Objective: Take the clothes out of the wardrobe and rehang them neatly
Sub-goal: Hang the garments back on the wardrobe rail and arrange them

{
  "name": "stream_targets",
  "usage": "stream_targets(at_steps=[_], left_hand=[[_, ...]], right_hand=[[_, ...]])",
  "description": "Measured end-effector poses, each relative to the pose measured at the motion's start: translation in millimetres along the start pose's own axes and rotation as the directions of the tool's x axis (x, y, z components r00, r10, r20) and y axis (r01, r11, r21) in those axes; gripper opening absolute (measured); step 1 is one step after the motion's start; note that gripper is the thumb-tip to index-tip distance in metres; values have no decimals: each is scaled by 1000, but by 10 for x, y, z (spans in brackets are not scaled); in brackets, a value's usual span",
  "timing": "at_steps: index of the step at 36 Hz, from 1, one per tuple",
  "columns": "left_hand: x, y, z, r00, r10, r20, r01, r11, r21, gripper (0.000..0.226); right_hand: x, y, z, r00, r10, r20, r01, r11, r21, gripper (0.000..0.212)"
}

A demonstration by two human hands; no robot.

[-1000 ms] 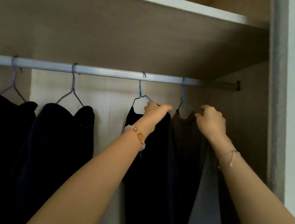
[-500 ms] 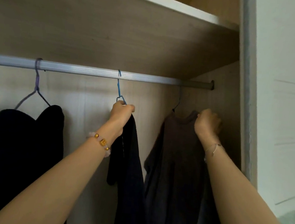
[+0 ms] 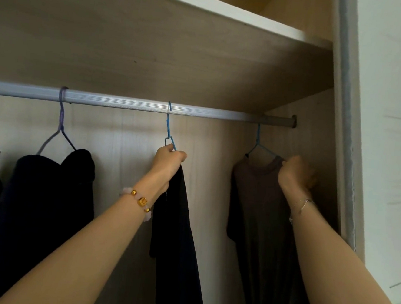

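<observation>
The left hand (image 3: 169,165) grips the black fabric garment (image 3: 177,234) at its blue wire hanger (image 3: 169,134); the right hand (image 3: 295,176) clutches a shoulder of the grey-brown T-shirt (image 3: 259,217). Both clothes hang on the silver metal rail (image 3: 116,101). Removal seems to be starting, and it needs each hook lifted clear.

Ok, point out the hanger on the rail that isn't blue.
The purple hanger, leftmost on the rail, untouched. The other two are blue: the left hand grips one, the right hand holds the other's brown shirt.

black garment (image 3: 178,222): hangs on blue hanger (image 3: 168,129) | grey-brown shirt (image 3: 261,217): hangs at right end of rail (image 3: 126,101)
</observation>
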State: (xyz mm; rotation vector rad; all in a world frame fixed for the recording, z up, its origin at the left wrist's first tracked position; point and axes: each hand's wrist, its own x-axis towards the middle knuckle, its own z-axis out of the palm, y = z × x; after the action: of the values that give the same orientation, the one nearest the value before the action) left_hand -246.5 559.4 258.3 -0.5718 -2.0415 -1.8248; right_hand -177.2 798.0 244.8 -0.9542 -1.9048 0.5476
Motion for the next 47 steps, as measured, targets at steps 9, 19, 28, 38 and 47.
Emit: stream_targets(at_steps=[9, 19, 28, 38, 47], left_hand=[[31, 24, 176, 999, -9, 43, 6, 996, 84, 47], [16, 28, 381, 993, -31, 112, 18, 993, 115, 51], [-95, 52, 338, 988, 6, 155, -28, 990, 135, 59], [-603, 414, -660, 934, 355, 29, -333, 843, 423, 46], [-1144, 665, -2335, 851, 455, -263, -153, 694, 704, 25]], right_hand=[[24, -8, 21, 1000, 0, 10, -1, 997, 73, 28], [9, 0, 25, 998, -15, 57, 8, 993, 120, 32], [-63, -64, -13, 997, -3, 75, -3, 997, 77, 33], [-1083, -728, -592, 833, -526, -173, 535, 683, 498, 36], [-2350, -1811, -507, 600, -767, 227, 153, 389, 908, 40]])
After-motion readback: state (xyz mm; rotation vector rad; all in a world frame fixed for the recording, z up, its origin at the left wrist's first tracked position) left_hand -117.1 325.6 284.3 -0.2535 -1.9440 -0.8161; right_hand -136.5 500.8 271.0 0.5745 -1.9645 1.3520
